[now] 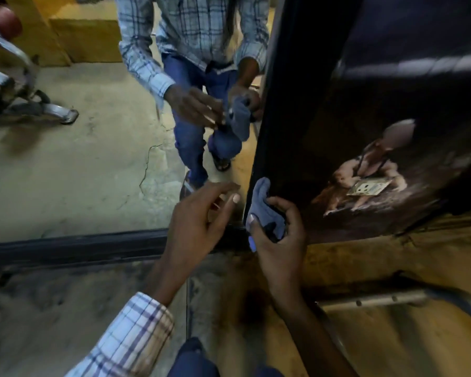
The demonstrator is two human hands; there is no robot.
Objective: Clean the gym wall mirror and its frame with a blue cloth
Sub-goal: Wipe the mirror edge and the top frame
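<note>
The wall mirror (98,170) fills the upper left and reflects my body, both hands and the cloth. Its dark frame (74,248) runs along the bottom and up the right side (261,137). My right hand (280,240) is shut on the blue cloth (264,205), which is pressed against the lower right corner of the frame. My left hand (199,221) hovers just left of it in front of the glass, fingers spread, holding nothing.
A dark poster (370,170) showing a muscular figure covers the wall right of the mirror. A metal bar of gym equipment (373,300) lies low at the right. The mirror reflects a steel machine base (38,107) at the upper left. Worn concrete floor lies below.
</note>
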